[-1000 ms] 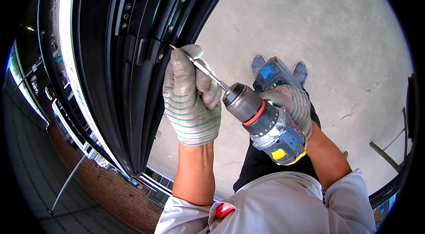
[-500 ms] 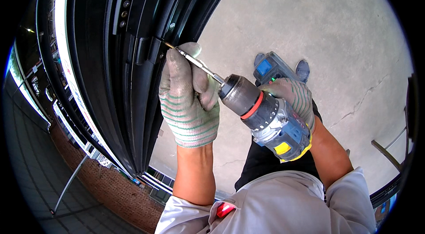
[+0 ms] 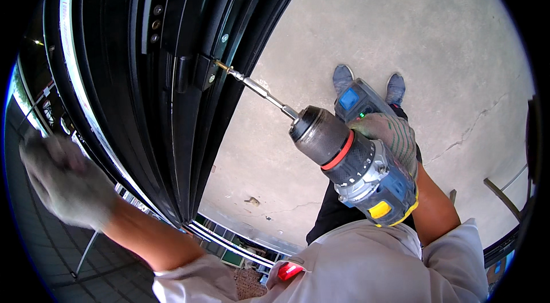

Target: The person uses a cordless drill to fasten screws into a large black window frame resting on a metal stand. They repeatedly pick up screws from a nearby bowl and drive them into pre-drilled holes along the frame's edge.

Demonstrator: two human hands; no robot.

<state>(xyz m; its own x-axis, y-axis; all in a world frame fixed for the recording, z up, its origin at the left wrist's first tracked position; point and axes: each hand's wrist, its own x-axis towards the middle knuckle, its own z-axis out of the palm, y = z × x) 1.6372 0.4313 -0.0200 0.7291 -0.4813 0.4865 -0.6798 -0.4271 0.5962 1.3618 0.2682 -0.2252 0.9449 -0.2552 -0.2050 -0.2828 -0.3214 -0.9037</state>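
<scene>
My right hand [image 3: 389,139], in a striped knit glove, is wrapped round the handle of a blue and black cordless drill [image 3: 338,148]. A long silver bit [image 3: 263,94] runs from its chuck up and left. At the bit's tip sits a brass-coloured screw [image 3: 223,67], its point against the black hinge [image 3: 204,71] on a tall black door frame [image 3: 189,131]. Off to the far left, beyond the frame, is my gloved left hand [image 3: 66,180], away from the drill. Its fingers are smeared by motion, and whether they hold anything is not visible.
Several screw heads [image 3: 157,10] line a strip on the black frame. A white-edged panel [image 3: 71,33] stands further left. My shoes [image 3: 395,88] are on the grey concrete floor [image 3: 355,16], and a metal bar [image 3: 501,197] lies at the right.
My left hand has let go of the screw and bit and swung to the far left. The drill has shifted slightly down and right in view, with the screw still at its tip.
</scene>
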